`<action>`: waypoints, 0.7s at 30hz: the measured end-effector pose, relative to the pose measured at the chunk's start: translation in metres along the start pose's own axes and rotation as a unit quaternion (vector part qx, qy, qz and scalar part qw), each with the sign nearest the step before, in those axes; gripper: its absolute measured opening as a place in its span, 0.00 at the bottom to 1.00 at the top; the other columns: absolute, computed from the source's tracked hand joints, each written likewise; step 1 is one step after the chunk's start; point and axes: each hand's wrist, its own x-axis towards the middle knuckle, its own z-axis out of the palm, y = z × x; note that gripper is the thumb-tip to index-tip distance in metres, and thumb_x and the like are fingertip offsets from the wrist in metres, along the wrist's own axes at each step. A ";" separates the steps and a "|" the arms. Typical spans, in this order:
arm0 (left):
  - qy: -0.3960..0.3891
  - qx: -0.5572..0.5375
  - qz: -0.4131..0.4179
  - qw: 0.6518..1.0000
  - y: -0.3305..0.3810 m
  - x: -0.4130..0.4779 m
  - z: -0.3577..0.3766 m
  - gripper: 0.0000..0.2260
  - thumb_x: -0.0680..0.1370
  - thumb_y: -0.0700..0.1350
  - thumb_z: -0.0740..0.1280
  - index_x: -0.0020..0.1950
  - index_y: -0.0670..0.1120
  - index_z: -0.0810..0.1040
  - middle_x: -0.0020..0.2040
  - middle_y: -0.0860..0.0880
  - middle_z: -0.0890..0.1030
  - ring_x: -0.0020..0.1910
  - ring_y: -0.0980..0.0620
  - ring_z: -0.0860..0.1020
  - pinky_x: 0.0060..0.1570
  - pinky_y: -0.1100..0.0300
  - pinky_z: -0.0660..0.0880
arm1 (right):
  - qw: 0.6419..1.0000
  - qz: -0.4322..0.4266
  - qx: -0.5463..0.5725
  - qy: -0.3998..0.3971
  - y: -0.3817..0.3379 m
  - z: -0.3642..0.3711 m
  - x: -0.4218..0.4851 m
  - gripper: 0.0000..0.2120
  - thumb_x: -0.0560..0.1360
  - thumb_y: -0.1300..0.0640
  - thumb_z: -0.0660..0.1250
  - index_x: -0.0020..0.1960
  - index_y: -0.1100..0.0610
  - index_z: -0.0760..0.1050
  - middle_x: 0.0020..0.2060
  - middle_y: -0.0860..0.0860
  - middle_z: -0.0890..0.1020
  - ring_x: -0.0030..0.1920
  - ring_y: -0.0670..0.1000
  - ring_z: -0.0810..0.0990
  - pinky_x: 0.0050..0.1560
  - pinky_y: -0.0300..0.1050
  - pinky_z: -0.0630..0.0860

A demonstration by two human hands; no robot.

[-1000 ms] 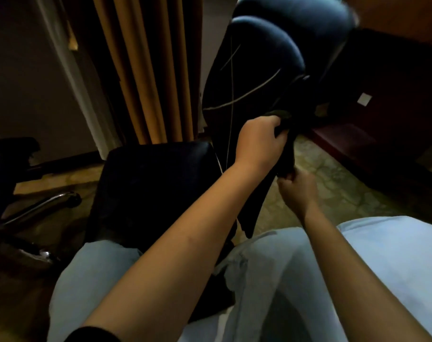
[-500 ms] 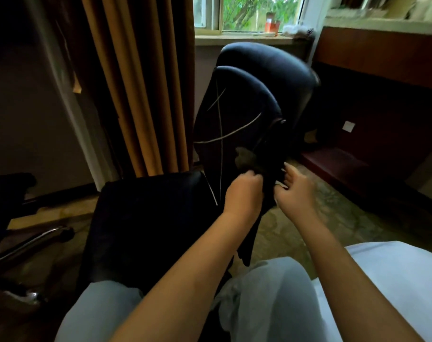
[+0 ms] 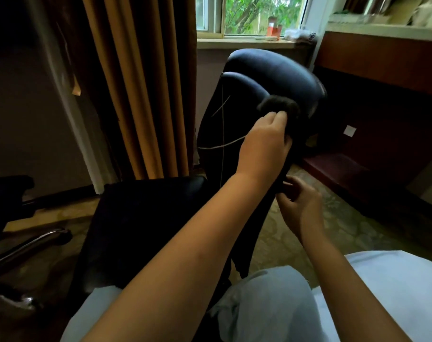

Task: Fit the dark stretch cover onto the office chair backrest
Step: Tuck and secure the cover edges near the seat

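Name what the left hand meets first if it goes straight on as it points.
The left hand holds the bunched cover; straight on, it likely meets the backrest just behind.

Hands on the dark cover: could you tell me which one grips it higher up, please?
The left hand: it holds the bunched edge of the cover up at the backrest, while the right hand pinches the hanging fabric lower down.
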 end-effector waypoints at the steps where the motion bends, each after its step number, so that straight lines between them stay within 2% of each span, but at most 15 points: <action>1: 0.005 0.000 0.005 1.000 -0.004 -0.005 0.002 0.12 0.76 0.38 0.66 0.58 0.37 0.76 0.53 0.41 0.78 0.53 0.42 0.76 0.50 0.52 0.74 | 1.000 -0.001 0.006 0.005 0.000 0.001 -0.001 0.16 0.73 0.65 0.66 0.60 0.58 0.79 0.48 0.50 0.84 0.45 0.46 0.83 0.38 0.25 0.73; 3: 0.008 0.008 -0.004 1.000 -0.015 -0.016 0.005 0.12 0.76 0.38 0.66 0.58 0.38 0.77 0.54 0.41 0.78 0.54 0.43 0.76 0.51 0.53 0.75 | 1.000 -0.003 0.016 0.011 0.000 0.002 -0.003 0.15 0.73 0.65 0.66 0.60 0.58 0.78 0.47 0.50 0.84 0.44 0.45 0.82 0.38 0.24 0.73; 6: -0.020 0.051 -0.034 0.998 -0.037 -0.041 0.009 0.07 0.75 0.37 0.67 0.53 0.39 0.77 0.50 0.43 0.78 0.48 0.44 0.77 0.44 0.53 0.76 | 1.000 -0.011 0.006 0.017 0.001 0.004 -0.005 0.16 0.74 0.65 0.66 0.61 0.58 0.78 0.46 0.49 0.84 0.41 0.44 0.81 0.34 0.27 0.72; 8: -0.057 0.088 -0.055 0.993 -0.051 -0.061 0.011 0.06 0.74 0.36 0.69 0.50 0.40 0.77 0.47 0.44 0.78 0.45 0.45 0.77 0.39 0.55 0.76 | 1.000 -0.009 0.019 0.023 0.002 0.006 -0.005 0.16 0.74 0.65 0.66 0.61 0.57 0.77 0.46 0.50 0.84 0.42 0.45 0.82 0.38 0.32 0.75; 10: -0.102 0.134 -0.074 0.983 -0.064 -0.081 0.009 0.06 0.72 0.33 0.69 0.47 0.40 0.77 0.44 0.43 0.77 0.43 0.44 0.77 0.34 0.60 0.69 | 0.999 -0.001 0.027 0.030 0.003 0.008 -0.005 0.17 0.74 0.65 0.66 0.62 0.57 0.77 0.46 0.50 0.84 0.45 0.46 0.83 0.44 0.40 0.80; 12: -0.159 0.156 -0.107 0.969 -0.076 -0.100 0.004 0.06 0.75 0.34 0.66 0.51 0.40 0.76 0.48 0.43 0.76 0.47 0.44 0.76 0.36 0.60 0.66 | 0.999 -0.002 0.035 0.033 0.001 0.009 -0.006 0.17 0.74 0.66 0.66 0.62 0.57 0.77 0.47 0.50 0.84 0.47 0.45 0.83 0.47 0.42 0.80; 14: -0.203 0.138 -0.159 0.956 -0.086 -0.113 -0.002 0.08 0.78 0.38 0.64 0.56 0.40 0.75 0.52 0.44 0.76 0.51 0.44 0.76 0.42 0.57 0.71 | 0.999 -0.005 0.039 0.036 0.000 0.009 -0.006 0.17 0.74 0.66 0.65 0.62 0.58 0.77 0.47 0.50 0.84 0.47 0.45 0.83 0.47 0.42 0.80; 15: -0.204 0.124 -0.177 0.955 -0.086 -0.114 -0.007 0.09 0.78 0.40 0.64 0.57 0.41 0.75 0.53 0.44 0.76 0.52 0.45 0.76 0.45 0.56 0.73 | 0.998 -0.006 0.041 0.036 -0.001 0.009 -0.007 0.17 0.74 0.67 0.65 0.62 0.58 0.77 0.47 0.50 0.84 0.47 0.45 0.83 0.46 0.40 0.80; 17: -0.156 0.083 -0.180 0.968 -0.076 -0.105 -0.017 0.10 0.78 0.42 0.66 0.58 0.42 0.75 0.53 0.46 0.78 0.51 0.47 0.78 0.49 0.57 0.74 | 0.998 -0.007 0.043 0.039 -0.001 0.010 -0.007 0.17 0.74 0.68 0.65 0.61 0.58 0.77 0.46 0.49 0.84 0.46 0.44 0.82 0.44 0.33 0.78; 19: -0.080 0.023 -0.146 0.986 -0.058 -0.085 -0.023 0.13 0.77 0.43 0.68 0.60 0.44 0.74 0.51 0.47 0.81 0.50 0.49 0.79 0.48 0.60 0.74 | 0.998 -0.006 0.040 0.042 -0.001 0.011 -0.007 0.17 0.73 0.68 0.65 0.61 0.58 0.78 0.45 0.47 0.83 0.44 0.43 0.82 0.41 0.31 0.76; 21: -0.041 -0.006 -0.102 0.994 -0.043 -0.063 -0.023 0.16 0.76 0.43 0.69 0.63 0.45 0.73 0.52 0.47 0.81 0.51 0.50 0.80 0.50 0.59 0.76 | 0.999 -0.005 0.036 0.040 -0.001 0.011 -0.008 0.17 0.73 0.69 0.64 0.59 0.57 0.78 0.44 0.49 0.84 0.42 0.45 0.83 0.39 0.33 0.75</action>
